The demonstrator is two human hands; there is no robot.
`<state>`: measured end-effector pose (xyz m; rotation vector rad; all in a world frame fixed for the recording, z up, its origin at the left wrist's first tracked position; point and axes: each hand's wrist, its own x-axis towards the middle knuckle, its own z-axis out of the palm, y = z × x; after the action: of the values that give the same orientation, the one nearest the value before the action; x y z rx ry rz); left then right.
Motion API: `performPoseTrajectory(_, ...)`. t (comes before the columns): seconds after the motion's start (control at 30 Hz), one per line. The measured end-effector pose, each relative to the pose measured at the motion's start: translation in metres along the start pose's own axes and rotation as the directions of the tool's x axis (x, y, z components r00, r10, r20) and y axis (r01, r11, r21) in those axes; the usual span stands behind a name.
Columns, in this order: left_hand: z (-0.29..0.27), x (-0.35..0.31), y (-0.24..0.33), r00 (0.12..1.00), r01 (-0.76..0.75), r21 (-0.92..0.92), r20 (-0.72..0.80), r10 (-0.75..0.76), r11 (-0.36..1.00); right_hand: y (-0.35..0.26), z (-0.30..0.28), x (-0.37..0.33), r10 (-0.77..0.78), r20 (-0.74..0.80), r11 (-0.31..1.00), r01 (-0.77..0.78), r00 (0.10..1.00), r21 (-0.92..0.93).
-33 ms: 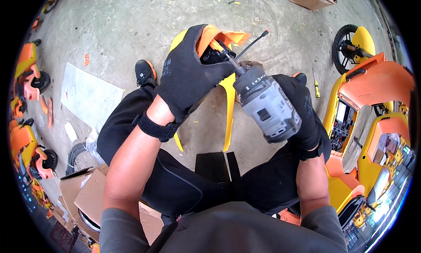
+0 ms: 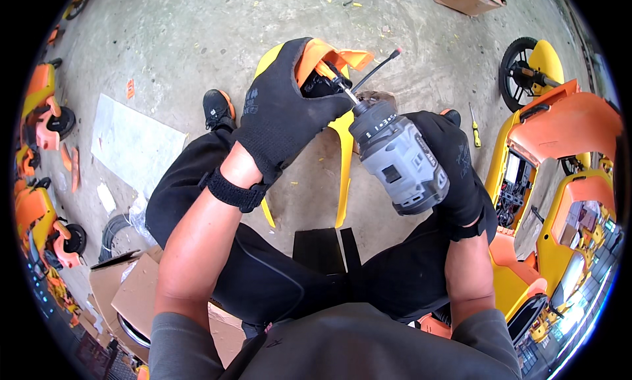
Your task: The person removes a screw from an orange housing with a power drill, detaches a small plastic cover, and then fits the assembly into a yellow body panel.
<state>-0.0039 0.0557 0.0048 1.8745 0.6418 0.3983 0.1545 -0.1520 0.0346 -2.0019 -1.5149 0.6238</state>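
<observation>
At upper centre, your left hand (image 2: pixel 283 107) grips the orange part (image 2: pixel 317 51) while your right hand (image 2: pixel 447 153) clasps the drill (image 2: pixel 403 164), whose bit (image 2: pixel 350 94) could slip if tilted.

White numerals, set apart by small dots, are running in a row around the dark adjustment collar (image 2: pixel 375 124) of the grey power drill (image 2: pixel 403 166). Whitish lettering is stretching along the drill's side, partly blurring and facing the right glove (image 2: pixel 457 159). That black glove is bearing faint grey print on its back, too dim for reading. The black left glove (image 2: pixel 284 110) is showing a clearer grey printed mark near its outer edge, its characters being too small for making out. On the floor, a small orange scrap (image 2: pixel 130 88) is carrying pale marks, possibly print, which are remaining unreadable at this size.
</observation>
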Motion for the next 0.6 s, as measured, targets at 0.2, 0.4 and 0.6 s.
performPoseTrajectory(0.2,0.0006,-0.0011,-0.0062,1.000,-0.016,-0.076,0.019,0.018,0.997,-0.0005,0.0014,0.0040,-0.154,-0.071,0.968,0.136,0.986,-0.211)
performPoseTrajectory(0.4,-0.0001,0.0025,0.0018,0.999,0.015,-0.061,0.038,-0.013,0.998,0.0030,0.0022,0.0046,-0.169,-0.108,0.961,0.140,0.980,-0.238)
performPoseTrajectory(0.6,-0.0009,0.0024,0.0006,0.999,0.015,0.003,0.047,-0.015,1.000,-0.0004,0.0016,0.0061,-0.160,-0.122,0.971,0.134,0.980,-0.199)
